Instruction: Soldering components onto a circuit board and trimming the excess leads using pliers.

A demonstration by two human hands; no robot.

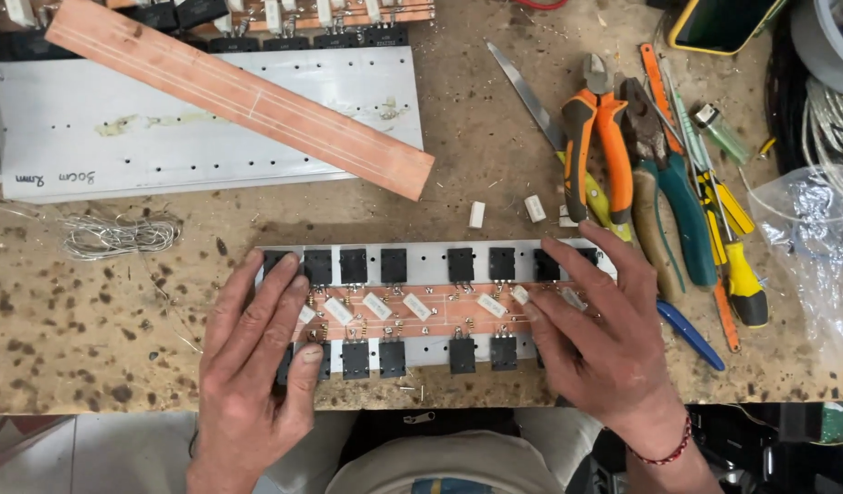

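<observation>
two hands lie flat on one long assembly, and that is the relation that counts: the aluminium bar point(421, 265) with its copper strip board point(412, 311) runs left to right across the tabletop point(92, 320), right along the near edge in front of me, and each of my hands covers one end of it. my left hand point(257, 348) is spread open, palm down, fingers pointing away from me over the left end, pressing rather than gripping. my right hand point(595, 329) is open too, fingers splayed and angled toward the upper left, resting on the right end; it holds nothing. between the two hands i see the two rows of black transistors point(392, 265) and the small white resistors point(417, 306) on the copper. neither hand is nearer; the bar's middle sits bare between them. off to the right, well apart from my right hand's fingertips, lie the orange-handled pliers point(597, 137).
</observation>
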